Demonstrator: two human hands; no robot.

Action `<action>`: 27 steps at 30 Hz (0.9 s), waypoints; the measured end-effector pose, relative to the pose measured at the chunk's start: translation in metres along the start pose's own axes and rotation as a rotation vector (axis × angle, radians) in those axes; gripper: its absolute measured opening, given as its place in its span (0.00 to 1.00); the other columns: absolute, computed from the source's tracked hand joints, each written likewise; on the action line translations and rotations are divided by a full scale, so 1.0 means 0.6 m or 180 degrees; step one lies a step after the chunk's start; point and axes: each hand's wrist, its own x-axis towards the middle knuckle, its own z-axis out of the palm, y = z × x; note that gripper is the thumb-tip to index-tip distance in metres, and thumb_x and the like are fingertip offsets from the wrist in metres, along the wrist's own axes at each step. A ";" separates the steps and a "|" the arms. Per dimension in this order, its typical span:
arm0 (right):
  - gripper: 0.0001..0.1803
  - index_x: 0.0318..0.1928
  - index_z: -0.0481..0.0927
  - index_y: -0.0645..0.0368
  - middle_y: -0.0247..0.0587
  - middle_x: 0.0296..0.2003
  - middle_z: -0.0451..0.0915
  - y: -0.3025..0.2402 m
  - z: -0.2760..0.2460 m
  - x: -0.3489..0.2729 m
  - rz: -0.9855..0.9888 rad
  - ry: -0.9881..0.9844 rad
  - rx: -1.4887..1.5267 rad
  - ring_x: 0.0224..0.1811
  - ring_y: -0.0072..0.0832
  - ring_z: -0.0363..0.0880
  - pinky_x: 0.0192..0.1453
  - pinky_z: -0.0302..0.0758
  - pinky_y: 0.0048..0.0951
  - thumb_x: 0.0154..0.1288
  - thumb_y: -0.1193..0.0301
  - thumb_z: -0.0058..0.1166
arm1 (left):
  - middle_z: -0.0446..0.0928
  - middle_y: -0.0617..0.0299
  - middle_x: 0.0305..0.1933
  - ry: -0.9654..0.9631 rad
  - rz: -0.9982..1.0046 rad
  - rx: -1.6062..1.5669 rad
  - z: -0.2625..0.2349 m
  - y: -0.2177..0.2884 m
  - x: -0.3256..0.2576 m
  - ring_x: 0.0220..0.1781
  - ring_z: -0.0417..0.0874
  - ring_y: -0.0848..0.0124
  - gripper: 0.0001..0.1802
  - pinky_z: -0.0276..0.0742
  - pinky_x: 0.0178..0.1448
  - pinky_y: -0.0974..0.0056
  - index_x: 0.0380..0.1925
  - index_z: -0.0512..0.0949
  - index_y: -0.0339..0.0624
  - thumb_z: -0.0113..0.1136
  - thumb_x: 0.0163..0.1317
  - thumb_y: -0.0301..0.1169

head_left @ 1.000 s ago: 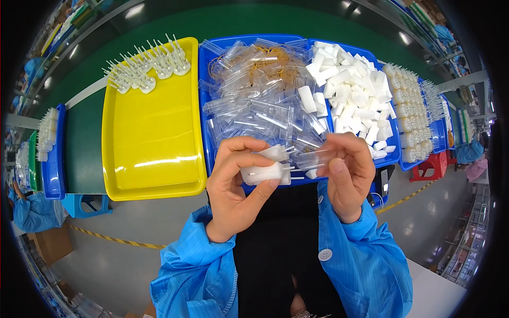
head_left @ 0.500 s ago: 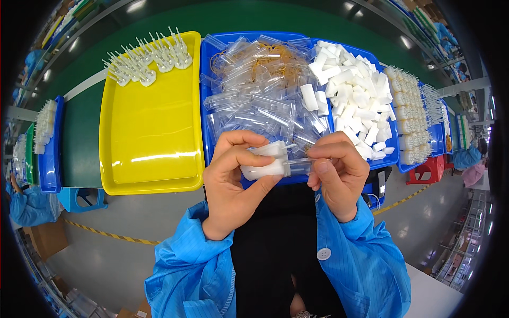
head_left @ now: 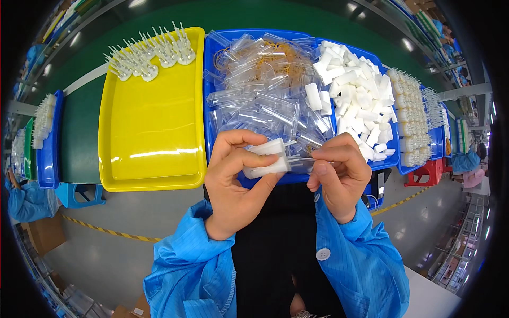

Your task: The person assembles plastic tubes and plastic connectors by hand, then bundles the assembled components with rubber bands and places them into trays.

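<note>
Head cam: L hand (head_left: 233, 185) gripping white block pc (head_left: 268, 168) btwn thumb & fingers, thin prongs pointing R; R hand (head_left: 343, 177) pinching clear plastic sleeve (head_left: 301, 165) at prong side, can't tell if prongs are inside. Both held just in front of near edge of blue tray (head_left: 210, 119) w/ loose clear sleeves (head_left: 252, 114) + yellowish rubber bands (head_left: 275, 59). Yellow tray (head_left: 151, 124) to L, white pronged pcs (head_left: 154, 57) standing at far end; white block pile (head_left: 360, 93) to R.
</note>
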 end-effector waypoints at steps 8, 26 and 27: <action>0.07 0.39 0.80 0.70 0.45 0.37 0.74 0.008 0.006 -0.002 -0.0287 0.0119 -0.0298 0.24 0.22 0.81 0.26 0.78 0.17 0.59 0.85 0.59 | 0.71 0.55 0.51 -0.0158 0.0179 0.0401 -0.008 0.003 -0.003 0.52 0.76 0.67 0.14 0.75 0.53 0.66 0.34 0.83 0.36 0.71 0.44 0.15; 0.07 0.38 0.81 0.70 0.43 0.34 0.75 -0.008 0.006 0.011 0.0009 -0.0033 -0.0429 0.23 0.21 0.81 0.24 0.76 0.16 0.57 0.85 0.61 | 0.73 0.55 0.50 -0.0364 0.0095 0.0347 -0.012 0.002 -0.005 0.50 0.77 0.68 0.15 0.75 0.51 0.67 0.34 0.83 0.37 0.69 0.43 0.15; 0.06 0.37 0.81 0.70 0.42 0.34 0.75 -0.016 0.007 0.016 0.0430 -0.0009 -0.0094 0.23 0.21 0.80 0.23 0.76 0.16 0.58 0.84 0.60 | 0.72 0.55 0.50 -0.0416 0.0112 0.0305 -0.014 0.000 -0.005 0.50 0.76 0.68 0.15 0.75 0.52 0.68 0.35 0.83 0.36 0.68 0.44 0.14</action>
